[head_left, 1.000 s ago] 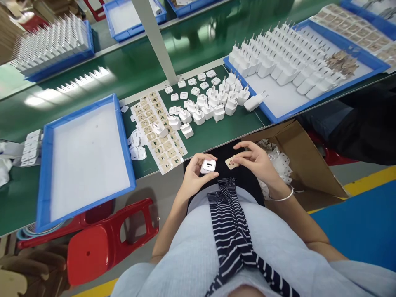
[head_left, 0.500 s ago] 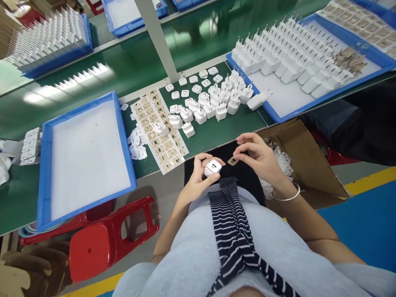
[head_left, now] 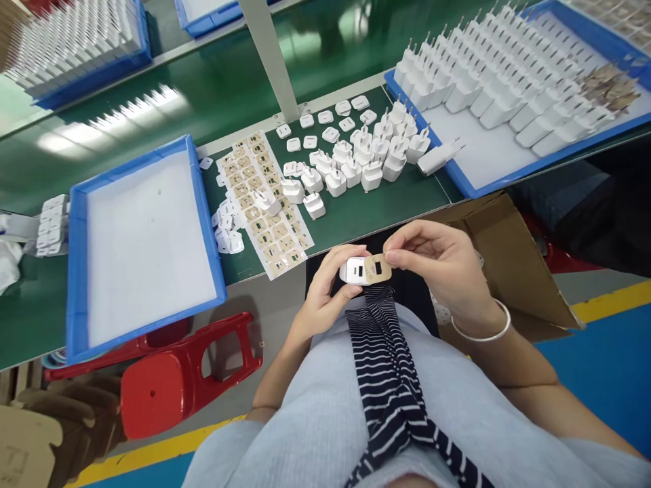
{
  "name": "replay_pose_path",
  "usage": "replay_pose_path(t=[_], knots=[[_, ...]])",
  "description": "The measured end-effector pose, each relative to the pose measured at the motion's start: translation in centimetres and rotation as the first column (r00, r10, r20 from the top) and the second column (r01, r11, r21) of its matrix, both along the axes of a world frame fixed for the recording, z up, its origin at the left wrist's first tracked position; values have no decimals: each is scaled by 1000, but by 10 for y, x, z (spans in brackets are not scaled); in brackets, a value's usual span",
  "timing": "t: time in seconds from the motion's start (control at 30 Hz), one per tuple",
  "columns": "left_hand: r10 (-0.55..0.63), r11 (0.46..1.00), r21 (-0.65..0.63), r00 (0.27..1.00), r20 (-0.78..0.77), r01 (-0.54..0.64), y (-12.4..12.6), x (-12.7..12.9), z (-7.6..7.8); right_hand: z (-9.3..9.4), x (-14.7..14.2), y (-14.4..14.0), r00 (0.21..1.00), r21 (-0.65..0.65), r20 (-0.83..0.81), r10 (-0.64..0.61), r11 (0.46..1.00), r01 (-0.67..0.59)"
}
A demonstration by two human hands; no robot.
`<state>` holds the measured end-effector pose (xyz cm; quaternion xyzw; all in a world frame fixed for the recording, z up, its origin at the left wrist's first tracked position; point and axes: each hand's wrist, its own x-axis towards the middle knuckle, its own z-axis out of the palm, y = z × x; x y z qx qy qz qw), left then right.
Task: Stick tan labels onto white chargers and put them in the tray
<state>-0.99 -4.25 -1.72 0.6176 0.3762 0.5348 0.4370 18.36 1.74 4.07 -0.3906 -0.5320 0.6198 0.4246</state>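
Label application, mid-step. Left hand [head_left: 325,295] closed around a white charger [head_left: 354,270] at lower centre of the frame, just below the near edge of the tabletop [head_left: 356,217], port face turned up. Right hand [head_left: 442,261] pinching a tan sticker [head_left: 377,268] by its right edge between thumb and forefinger, sticker overlapping the charger's port face; full contact or a slight gap not discernible. Step in hand, by judgement: aligning the sticker's cut-out with the ports. Next move likely calls for squaring the sticker to the face, then pressing flat with a fingertip while the left hand steadies the body. Sticker sheet [head_left: 262,203] left of centre, loose chargers [head_left: 356,166] standing in a cluster above the hands, empty blue tray [head_left: 76,271] at left, full blue tray [head_left: 458,179] of chargers at upper right, cardboard box [head_left: 513,264] at right, red stool [head_left: 173,379] at lower left.
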Motion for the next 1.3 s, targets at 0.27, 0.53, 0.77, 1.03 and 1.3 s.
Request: replay_pose_path(t=[0.27, 0.53, 0.77, 1.03, 1.3], knots=[[39, 999, 9, 999, 23, -39, -5, 4, 7, 4, -21, -22, 978, 167, 35, -204, 966, 196], [42, 998, 40, 998, 36, -43, -5, 8, 9, 3, -22, -28, 979, 163, 51, -195, 969, 185], [26, 999, 41, 999, 19, -27, -7, 5, 11, 4, -22, -28, 988, 133, 35, -153, 980, 147], [15, 998, 68, 1000, -14, -14, -8, 1, 12, 6, -24, -28, 987, 108, 56, -149, 984, 142], [8, 996, 94, 999, -50, -3, -8, 0, 12, 3, -22, -29, 990, 95, 53, -133, 987, 128]])
